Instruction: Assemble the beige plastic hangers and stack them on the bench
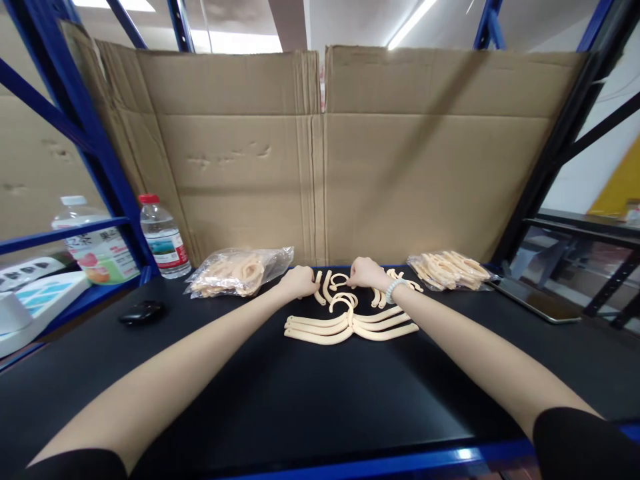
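At the centre of the frame, a row of overlapping cream hangers (pixel 317 339) lay on the black table (pixel 300 407), hooks toward the cardboard. Just above them, the left hand (pixel 301 283) had its fingers curled beside a loose curved piece (pixel 320 288); whether its grip had closed on the piece could not be told. The right hand (pixel 366 273), fingers bent, was at the right side of a hook (pixel 339 276), its grip equally unclear. Clear bags of cream parts flanked both hands, left (pixel 231 275) and right (pixel 447 270).
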Available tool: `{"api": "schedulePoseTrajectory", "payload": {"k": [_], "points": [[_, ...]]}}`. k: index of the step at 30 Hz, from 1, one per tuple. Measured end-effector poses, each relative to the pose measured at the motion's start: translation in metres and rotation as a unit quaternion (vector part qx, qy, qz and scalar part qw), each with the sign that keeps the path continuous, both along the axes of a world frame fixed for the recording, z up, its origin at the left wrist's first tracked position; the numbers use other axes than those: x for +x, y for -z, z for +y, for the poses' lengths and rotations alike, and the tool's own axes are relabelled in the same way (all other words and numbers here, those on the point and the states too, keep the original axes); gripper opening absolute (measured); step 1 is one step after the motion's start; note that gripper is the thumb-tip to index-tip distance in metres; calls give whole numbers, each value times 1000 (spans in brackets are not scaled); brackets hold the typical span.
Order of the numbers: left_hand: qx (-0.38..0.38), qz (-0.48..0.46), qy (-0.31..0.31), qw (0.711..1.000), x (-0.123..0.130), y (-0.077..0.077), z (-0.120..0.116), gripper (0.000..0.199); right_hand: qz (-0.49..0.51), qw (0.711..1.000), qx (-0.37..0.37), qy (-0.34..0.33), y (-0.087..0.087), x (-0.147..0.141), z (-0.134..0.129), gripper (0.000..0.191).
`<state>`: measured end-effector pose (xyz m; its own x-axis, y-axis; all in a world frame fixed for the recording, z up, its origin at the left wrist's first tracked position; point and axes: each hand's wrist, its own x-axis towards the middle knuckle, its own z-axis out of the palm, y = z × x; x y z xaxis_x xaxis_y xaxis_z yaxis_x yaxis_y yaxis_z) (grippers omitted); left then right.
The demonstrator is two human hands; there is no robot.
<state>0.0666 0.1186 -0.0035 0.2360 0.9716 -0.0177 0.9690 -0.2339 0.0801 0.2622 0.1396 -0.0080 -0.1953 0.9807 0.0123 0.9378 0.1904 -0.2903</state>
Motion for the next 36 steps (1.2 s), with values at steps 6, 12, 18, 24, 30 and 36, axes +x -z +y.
{"api": "schedulePoseTrajectory", "payload": {"k": [6, 12, 18, 24, 30, 36], "points": [[13, -4, -37, 999, -2, -2, -2, 25, 151, 988, 2, 28, -13, 20, -5, 19], [19, -116, 2, 993, -11, -8, -2, 23, 396, 915, -66, -44, -25, 33, -48, 13], [60, -325, 79, 941, -19, -10, -52, 16, 540, 822, -136, -116, -13, 30, -100, 28], [80, -588, 149, 791, -9, 25, -113, 15, 641, 742, -157, -120, 12, 20, -118, 32], [45, -627, 177, 758, -5, 38, -129, 13, 618, 746, -210, -133, 16, 22, -128, 26], [44, -602, 200, 772, -4, 43, -129, 9, 606, 732, -265, -161, 17, 17, -136, 24]]}}
